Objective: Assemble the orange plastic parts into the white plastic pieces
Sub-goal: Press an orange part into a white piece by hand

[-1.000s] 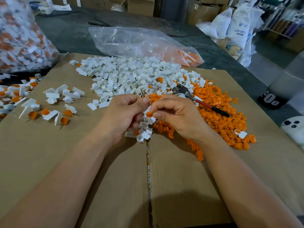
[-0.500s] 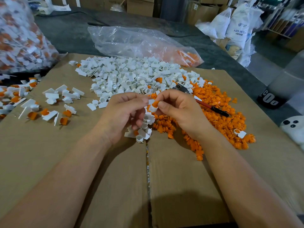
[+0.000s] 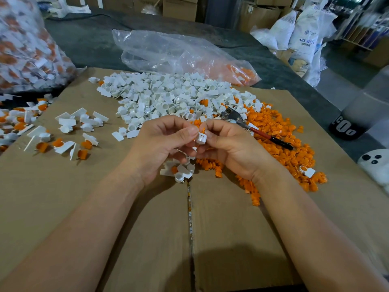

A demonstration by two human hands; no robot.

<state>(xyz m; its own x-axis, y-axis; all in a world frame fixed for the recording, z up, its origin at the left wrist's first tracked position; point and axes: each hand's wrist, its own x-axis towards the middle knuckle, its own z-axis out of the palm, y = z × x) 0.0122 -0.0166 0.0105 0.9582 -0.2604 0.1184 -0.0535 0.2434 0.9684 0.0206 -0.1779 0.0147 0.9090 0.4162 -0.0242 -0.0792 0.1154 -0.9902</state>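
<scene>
Both hands meet over the middle of the cardboard sheet (image 3: 84,207). My left hand (image 3: 160,144) and my right hand (image 3: 229,144) together pinch one small white plastic piece (image 3: 201,138); a sliver of an orange part (image 3: 202,130) shows at its top between the fingertips. My left palm also cups several more white pieces (image 3: 179,171), which hang below it. A heap of loose white pieces (image 3: 174,98) lies just behind the hands. Loose orange parts (image 3: 280,140) spread to the right.
Assembled white-and-orange pieces (image 3: 69,142) lie scattered at the left. A big bag of them (image 3: 25,49) stands far left, and a clear plastic bag (image 3: 174,53) lies behind the heap. A red-handled tool (image 3: 259,132) rests on the orange pile. A dark cup (image 3: 347,127) stands at the right edge.
The hands have lifted slightly and come closer. The orange part held by my right fingers a second ago now sits against the white piece, mostly hidden.
</scene>
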